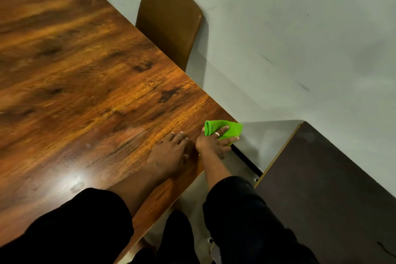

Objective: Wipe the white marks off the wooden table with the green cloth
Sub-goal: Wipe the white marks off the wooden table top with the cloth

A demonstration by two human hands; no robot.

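Note:
The wooden table (81, 75) fills the left of the head view, its near corner at the lower middle. A folded green cloth (232, 128) lies on the table's right corner, partly hanging over the edge. My right hand (214, 140) lies flat on top of the cloth with straight fingers and presses it down. My left hand (171, 152) rests flat on the wood just left of it, fingers spread. A faint whitish smear (137, 130) shows on the wood left of my hands; other smudges (77, 186) sit in the glare near the front edge.
A brown chair (169, 17) is pushed against the table's right side. A second, dark tabletop (325, 195) stands at the lower right, with a gap of grey floor (278, 38) between. My dark sleeves cover the bottom of the view.

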